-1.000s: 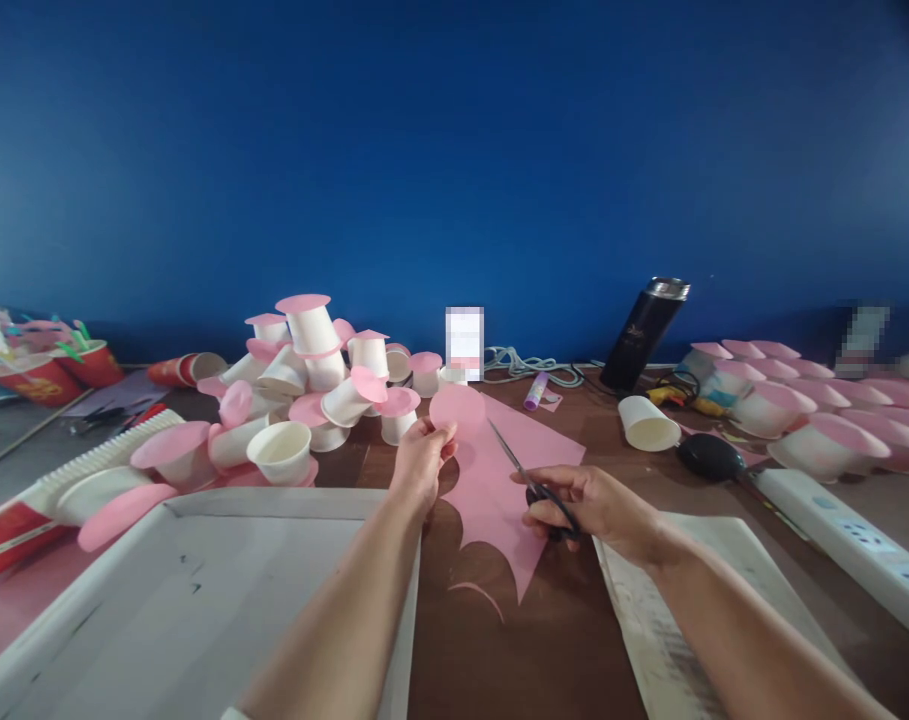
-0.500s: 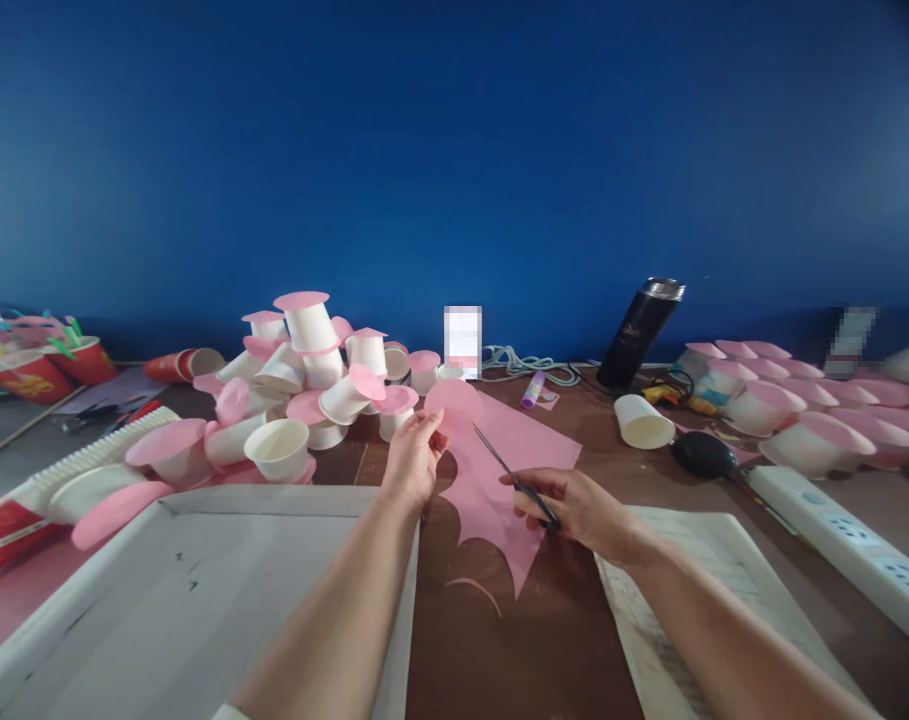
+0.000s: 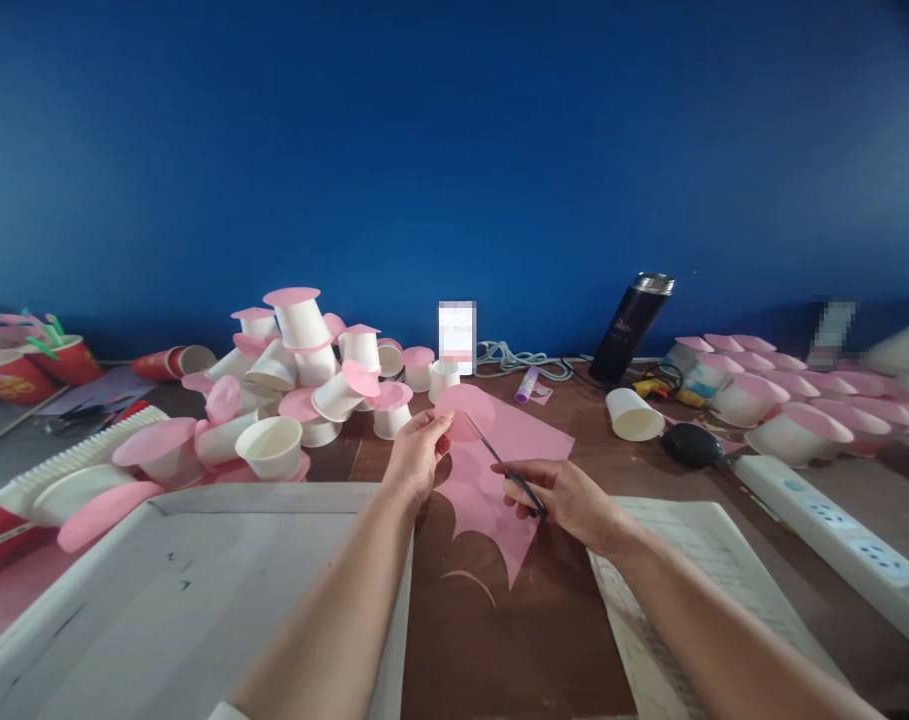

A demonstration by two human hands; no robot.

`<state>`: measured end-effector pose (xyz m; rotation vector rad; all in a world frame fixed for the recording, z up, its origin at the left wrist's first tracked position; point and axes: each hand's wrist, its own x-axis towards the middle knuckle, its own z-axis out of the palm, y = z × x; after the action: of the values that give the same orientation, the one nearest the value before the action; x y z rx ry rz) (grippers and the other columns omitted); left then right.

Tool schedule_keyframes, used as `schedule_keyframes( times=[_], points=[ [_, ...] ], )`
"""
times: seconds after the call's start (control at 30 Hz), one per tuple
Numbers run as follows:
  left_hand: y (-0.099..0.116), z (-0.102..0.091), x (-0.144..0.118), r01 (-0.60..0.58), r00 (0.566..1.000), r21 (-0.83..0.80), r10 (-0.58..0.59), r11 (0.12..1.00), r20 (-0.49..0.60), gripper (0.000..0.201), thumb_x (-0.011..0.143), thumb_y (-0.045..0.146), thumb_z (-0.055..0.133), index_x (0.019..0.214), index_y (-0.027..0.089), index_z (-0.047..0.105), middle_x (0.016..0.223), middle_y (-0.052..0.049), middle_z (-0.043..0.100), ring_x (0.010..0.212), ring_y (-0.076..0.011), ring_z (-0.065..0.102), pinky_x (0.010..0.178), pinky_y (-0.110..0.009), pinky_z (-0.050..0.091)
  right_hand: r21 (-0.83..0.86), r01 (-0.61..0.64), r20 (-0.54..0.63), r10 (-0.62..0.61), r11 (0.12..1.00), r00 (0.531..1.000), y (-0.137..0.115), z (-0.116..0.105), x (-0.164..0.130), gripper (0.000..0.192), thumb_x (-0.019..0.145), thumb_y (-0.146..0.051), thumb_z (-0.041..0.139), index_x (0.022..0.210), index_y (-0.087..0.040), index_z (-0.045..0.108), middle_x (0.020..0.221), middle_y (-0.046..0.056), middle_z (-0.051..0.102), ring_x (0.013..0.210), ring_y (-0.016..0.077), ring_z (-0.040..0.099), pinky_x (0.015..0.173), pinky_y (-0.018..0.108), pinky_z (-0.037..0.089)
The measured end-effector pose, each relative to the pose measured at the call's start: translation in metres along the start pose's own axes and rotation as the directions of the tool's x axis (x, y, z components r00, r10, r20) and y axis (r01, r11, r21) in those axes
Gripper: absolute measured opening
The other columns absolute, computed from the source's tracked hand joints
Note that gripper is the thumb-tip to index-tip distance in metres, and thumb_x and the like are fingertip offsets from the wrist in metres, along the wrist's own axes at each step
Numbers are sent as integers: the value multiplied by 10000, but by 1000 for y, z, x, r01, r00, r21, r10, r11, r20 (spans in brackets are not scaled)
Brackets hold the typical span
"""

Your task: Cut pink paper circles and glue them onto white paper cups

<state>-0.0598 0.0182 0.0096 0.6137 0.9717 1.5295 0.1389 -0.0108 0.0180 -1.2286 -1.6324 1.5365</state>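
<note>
Pink paper (image 3: 518, 430) with a scalloped left edge hangs over the brown table. At its upper left, a rounded part is pinched between the thumb and fingers of my left hand (image 3: 422, 450). My right hand (image 3: 563, 500) is closed round the handles of dark scissors (image 3: 527, 487). Their blades point up and left, touching the paper at the rounded part; whether they are fully closed I cannot tell. A thin curved pink strip (image 3: 473, 578) lies on the table below the paper.
White paper cups with pink discs (image 3: 296, 320) pile up on the left; more stand in rows (image 3: 799, 430) on the right. A white tray (image 3: 244, 497) lies front left. A black bottle (image 3: 630, 325), a purple glue stick (image 3: 527, 385), a fallen cup (image 3: 634, 415) and a power strip (image 3: 829, 520) are around.
The scissors' tips have moved up and left, further into the pink paper by the rounded part. My left hand keeps its pinch. The whole view has shifted slightly.
</note>
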Motion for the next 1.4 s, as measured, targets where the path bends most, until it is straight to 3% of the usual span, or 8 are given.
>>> schedule_keyframes(
  times=[1.4],
  points=[
    [-3,-1,1,3,1000,84,-3,996,-4,323,533,326,834,632,158,577,587,44,507,510,-41,427,524,-184,360,-68,96,21,-94,993,995,-1,3,-6,475,784,-477,689,1098,-122,719,657,13,607,543,76,485,530,228,407]
  ],
)
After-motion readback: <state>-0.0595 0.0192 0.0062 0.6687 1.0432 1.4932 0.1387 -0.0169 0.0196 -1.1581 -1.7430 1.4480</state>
